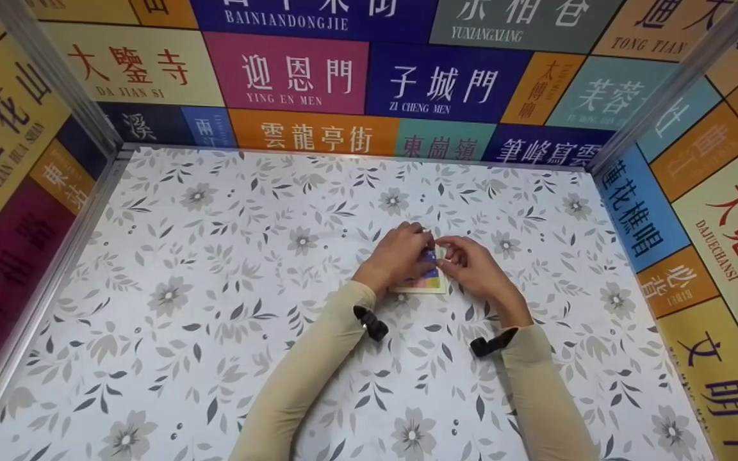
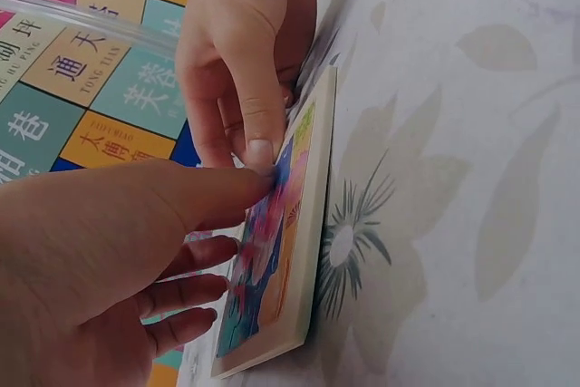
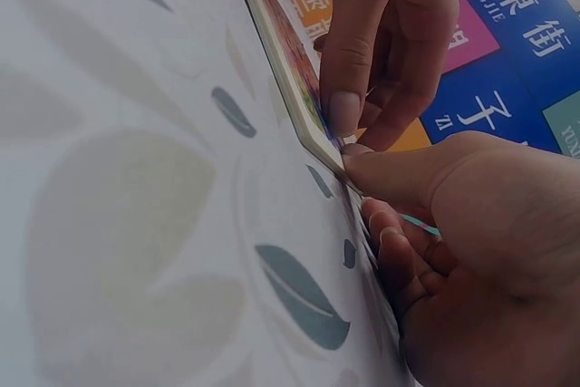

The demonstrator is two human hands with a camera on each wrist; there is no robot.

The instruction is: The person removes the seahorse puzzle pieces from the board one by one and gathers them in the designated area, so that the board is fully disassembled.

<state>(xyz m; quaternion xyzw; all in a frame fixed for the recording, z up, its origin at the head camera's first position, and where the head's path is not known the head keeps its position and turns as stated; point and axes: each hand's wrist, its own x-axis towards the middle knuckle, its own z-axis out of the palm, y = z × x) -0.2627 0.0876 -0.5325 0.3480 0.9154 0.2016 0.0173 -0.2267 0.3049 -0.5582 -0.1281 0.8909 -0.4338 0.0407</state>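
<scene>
A small flat board with a pale cream border (image 1: 421,291) and a bright, many-coloured picture lies on the patterned tabletop. Over its left part rests my left hand (image 1: 400,253). In the left wrist view that hand's thumb presses the picture (image 2: 272,260), its other fingers spread loosely along the far side. My right hand (image 1: 476,266) touches the board's right edge. Seen from the right wrist, the right thumb (image 3: 390,174) lies at the board's corner, near the tip of the other thumb, with loosely bent fingers below. Whether a small piece sits between the fingertips is hidden.
White tabletop (image 1: 215,352) with grey flowers and leaves spreads around the board. Panels with coloured blocks of Chinese lettering (image 1: 286,73) stand at the back and both sides. Black straps with small mounts (image 1: 372,323) sit on both wrists.
</scene>
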